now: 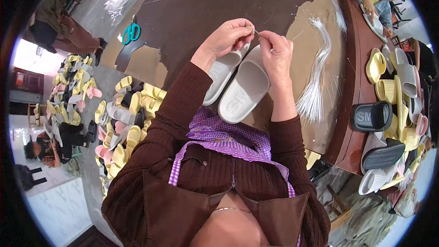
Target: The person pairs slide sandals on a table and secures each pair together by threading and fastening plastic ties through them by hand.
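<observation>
I have the left hand [231,38] and right hand [277,57] pinching what looks like a thin strand [256,32] over slippers [244,92] already paired by the table's [206,4] near edge, the tying seemingly unfinished.

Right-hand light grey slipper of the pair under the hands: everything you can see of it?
Light grey slipper, backless, apparently moulded rubber or foam. A wide ribbed strap spans its front; the footbed is smooth, with a marking near the rounded heel. It lies sole down on the dark brown table, heel toward the wearer, front angled away and rightward. The other grey slipper is close on its left. The right hand overlaps the strap's right side; contact is unclear.
</observation>
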Demonstrator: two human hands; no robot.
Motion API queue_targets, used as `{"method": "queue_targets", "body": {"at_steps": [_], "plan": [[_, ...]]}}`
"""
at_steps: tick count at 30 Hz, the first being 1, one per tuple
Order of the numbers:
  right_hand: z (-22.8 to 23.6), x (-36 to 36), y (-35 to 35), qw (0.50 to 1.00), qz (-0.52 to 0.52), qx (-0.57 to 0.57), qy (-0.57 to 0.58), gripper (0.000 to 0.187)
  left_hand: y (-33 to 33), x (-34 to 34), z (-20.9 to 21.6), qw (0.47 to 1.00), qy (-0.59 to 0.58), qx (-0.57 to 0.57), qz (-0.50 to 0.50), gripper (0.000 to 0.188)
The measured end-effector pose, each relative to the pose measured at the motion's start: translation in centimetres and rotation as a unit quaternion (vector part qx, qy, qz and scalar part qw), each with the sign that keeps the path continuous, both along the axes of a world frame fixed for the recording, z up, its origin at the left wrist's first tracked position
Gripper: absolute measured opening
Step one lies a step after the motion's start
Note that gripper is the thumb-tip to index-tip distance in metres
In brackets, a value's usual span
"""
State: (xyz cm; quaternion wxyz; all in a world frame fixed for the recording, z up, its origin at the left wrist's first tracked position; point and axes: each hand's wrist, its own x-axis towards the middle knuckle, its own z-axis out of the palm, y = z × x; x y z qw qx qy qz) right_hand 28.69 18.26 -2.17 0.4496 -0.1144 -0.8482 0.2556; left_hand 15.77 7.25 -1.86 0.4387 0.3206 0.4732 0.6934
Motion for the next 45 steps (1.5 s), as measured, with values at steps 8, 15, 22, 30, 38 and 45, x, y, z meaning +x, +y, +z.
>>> {"method": "queue_targets", "body": {"at_steps": [8, 15, 22, 30, 38, 45], "plan": [[0.2, 0.1, -0.3, 1.000, -0.006, -0.010, -0.016, 0.008, 0.0, 0.0, 0.0, 1.000, 0.010, -0.005, 0.007, 0.011], [0.0, -0.1, -0.2, 1.000, -0.008, 0.000, 0.000, 0.006, 0.1, 0.2, -0.1, 1.000, 0.024, -0.002, 0.013, 0.010], [-0.2, -0.1, -0.3, 1.000, -0.016, 0.001, -0.013, 0.007, 0.0, 0.5, 0.0, 0.998, 0.058, -0.014, 0.029, 0.010], [-0.5, 0.0, -0.5, 0.999, -0.022, -0.021, -0.025, 0.008, 0.1, 0.8, -0.2, 0.995, 0.090, -0.016, 0.030, 0.010], [-0.6, -0.5, -0.9, 0.997, -0.012, -0.072, -0.011, 0.004, 0.2, 1.0, -0.3, 0.992, 0.103, -0.017, 0.064, 0.009], [-0.6, -0.4, -0.2, 0.997, 0.011, -0.072, -0.007, 0.006, 0.4, 1.1, -0.2, 0.990, 0.126, -0.019, 0.055, 0.009]]}}
